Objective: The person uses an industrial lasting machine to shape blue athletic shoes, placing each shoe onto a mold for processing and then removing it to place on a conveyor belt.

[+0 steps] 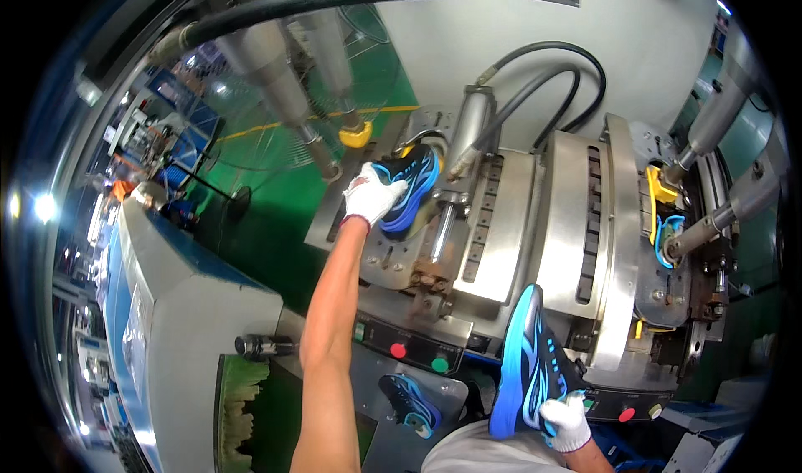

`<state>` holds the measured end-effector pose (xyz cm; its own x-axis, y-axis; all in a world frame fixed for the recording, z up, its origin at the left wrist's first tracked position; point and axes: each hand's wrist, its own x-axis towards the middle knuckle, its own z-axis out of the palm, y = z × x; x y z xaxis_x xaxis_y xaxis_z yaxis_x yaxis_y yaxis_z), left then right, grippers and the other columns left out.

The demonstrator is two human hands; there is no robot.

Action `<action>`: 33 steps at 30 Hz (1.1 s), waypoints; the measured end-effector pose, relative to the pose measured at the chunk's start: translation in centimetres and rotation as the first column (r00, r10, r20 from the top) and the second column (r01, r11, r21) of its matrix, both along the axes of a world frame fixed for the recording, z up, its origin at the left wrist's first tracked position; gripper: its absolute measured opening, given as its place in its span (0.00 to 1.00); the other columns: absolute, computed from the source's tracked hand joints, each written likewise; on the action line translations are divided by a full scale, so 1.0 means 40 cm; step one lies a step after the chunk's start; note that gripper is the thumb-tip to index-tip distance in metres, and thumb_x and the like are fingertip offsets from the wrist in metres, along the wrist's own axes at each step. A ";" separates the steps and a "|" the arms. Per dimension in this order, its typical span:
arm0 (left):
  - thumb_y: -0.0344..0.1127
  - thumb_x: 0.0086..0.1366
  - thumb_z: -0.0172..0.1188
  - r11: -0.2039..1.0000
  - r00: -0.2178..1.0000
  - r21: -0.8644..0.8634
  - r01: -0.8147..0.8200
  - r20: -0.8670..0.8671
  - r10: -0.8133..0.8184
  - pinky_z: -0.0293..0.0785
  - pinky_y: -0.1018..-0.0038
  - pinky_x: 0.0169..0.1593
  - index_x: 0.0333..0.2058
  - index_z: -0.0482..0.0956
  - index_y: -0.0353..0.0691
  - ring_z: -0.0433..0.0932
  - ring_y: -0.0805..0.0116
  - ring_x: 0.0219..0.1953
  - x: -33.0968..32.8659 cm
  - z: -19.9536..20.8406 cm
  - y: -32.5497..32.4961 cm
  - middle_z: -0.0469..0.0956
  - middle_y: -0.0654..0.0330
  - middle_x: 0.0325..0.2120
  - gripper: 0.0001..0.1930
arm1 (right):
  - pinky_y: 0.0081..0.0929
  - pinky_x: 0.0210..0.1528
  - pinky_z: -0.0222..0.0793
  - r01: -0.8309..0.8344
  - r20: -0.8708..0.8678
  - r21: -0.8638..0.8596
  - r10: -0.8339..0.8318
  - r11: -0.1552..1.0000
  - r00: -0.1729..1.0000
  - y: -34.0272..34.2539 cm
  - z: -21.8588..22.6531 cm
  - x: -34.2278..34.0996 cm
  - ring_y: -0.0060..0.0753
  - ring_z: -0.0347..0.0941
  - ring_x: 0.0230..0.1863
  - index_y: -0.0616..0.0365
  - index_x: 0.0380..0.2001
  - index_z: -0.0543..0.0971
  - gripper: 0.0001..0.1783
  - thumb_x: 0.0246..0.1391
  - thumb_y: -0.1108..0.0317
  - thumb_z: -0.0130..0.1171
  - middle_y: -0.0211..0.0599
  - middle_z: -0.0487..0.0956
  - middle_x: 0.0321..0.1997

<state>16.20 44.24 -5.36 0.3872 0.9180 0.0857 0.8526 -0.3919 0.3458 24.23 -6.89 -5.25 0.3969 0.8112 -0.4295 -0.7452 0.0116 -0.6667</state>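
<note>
My left hand (pixel 373 196), in a white glove, reaches forward and grips a black and blue sneaker (pixel 415 185) on the left station of a metal press. The sneaker's far end lies by a yellow pad, and its blue-violet sole end points toward me. Close to my body, my right hand (pixel 568 421), also gloved, is closed on the lower end of a second black and blue sneaker (pixel 528 364), held upright with its sole side to the left. Below the press, a third similar sneaker (pixel 410 404) lies on a grey plate (pixel 376 381).
Hydraulic rods with a yellow pad (pixel 356 135) hang over the left station. Curved steel covers (pixel 576 231) and black hoses (pixel 576 55) fill the middle. The right station holds a blue-edged piece (pixel 667 241) under its rods. Red (pixel 398 350) and green (pixel 439 364) buttons line the front.
</note>
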 end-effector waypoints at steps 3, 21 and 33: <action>0.54 0.53 0.74 0.999 0.966 0.051 -0.006 0.260 -0.008 0.75 0.60 0.57 0.56 0.74 0.31 0.82 0.48 0.51 -0.128 0.105 -0.149 0.83 0.43 0.48 0.40 | 0.31 0.41 0.80 0.040 0.011 -0.046 -0.040 0.998 0.999 0.067 0.027 -0.014 0.28 0.79 0.37 0.62 0.63 0.69 0.35 0.48 0.77 0.63 0.36 0.81 0.41; 0.41 0.57 0.75 0.455 0.503 -0.356 -0.816 -0.049 0.863 0.79 0.64 0.51 0.61 0.71 0.34 0.83 0.60 0.46 -0.894 -0.342 -1.050 0.84 0.52 0.45 0.35 | 0.39 0.53 0.78 0.313 0.790 -0.526 0.318 0.791 0.524 1.342 -0.395 0.216 0.44 0.82 0.49 0.59 0.45 0.81 0.22 0.44 0.63 0.69 0.47 0.84 0.47; 0.45 0.55 0.76 0.190 0.184 -0.661 -0.726 0.080 0.980 0.74 0.62 0.59 0.63 0.64 0.30 0.80 0.53 0.53 -0.853 -0.531 -1.310 0.80 0.47 0.50 0.43 | 0.40 0.20 0.70 0.199 0.786 -0.402 0.225 0.894 0.575 1.383 -0.493 0.011 0.38 0.73 0.20 0.51 0.31 0.77 0.08 0.48 0.77 0.60 0.37 0.76 0.25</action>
<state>-17.92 -8.14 -26.61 -0.6523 0.5592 -0.5116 0.2122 0.7828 0.5850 24.66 48.42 -24.99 0.7308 0.6477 -0.2154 0.1025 -0.4161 -0.9035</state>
